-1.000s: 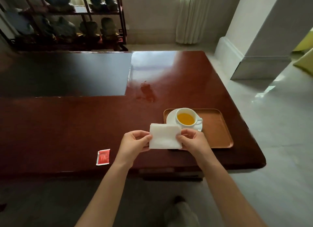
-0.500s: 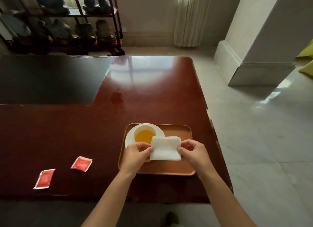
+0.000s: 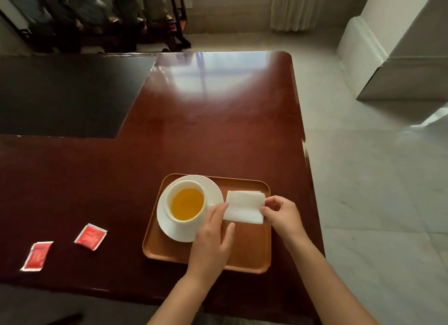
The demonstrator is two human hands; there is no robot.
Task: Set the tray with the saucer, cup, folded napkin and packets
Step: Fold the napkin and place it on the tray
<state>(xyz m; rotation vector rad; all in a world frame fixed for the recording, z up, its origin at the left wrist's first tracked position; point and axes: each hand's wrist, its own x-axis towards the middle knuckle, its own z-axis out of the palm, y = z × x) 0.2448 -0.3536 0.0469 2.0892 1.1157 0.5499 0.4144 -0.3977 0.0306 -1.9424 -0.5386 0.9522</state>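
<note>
A brown tray [image 3: 249,254] lies near the table's front right edge. On its left half a white saucer [image 3: 213,191] carries a white cup [image 3: 186,203] of orange liquid. A folded white napkin [image 3: 244,207] lies over the tray's right half. My right hand [image 3: 282,215] pinches the napkin's right edge. My left hand [image 3: 213,237] has its fingers spread, fingertips touching the napkin's left edge and covering part of the saucer. Two red packets [image 3: 91,236] [image 3: 36,255] lie on the table, left of the tray.
The glossy red-brown table [image 3: 218,135] has a dark inset panel [image 3: 68,94] at the back left. Its right edge borders a pale tiled floor [image 3: 378,203]. A dark shelf with ornaments [image 3: 97,16] stands behind the table.
The napkin has moved right, from in front of the cup to the tray's right half. My left hand has loosened from a pinch to spread fingers. The view has moved closer.
</note>
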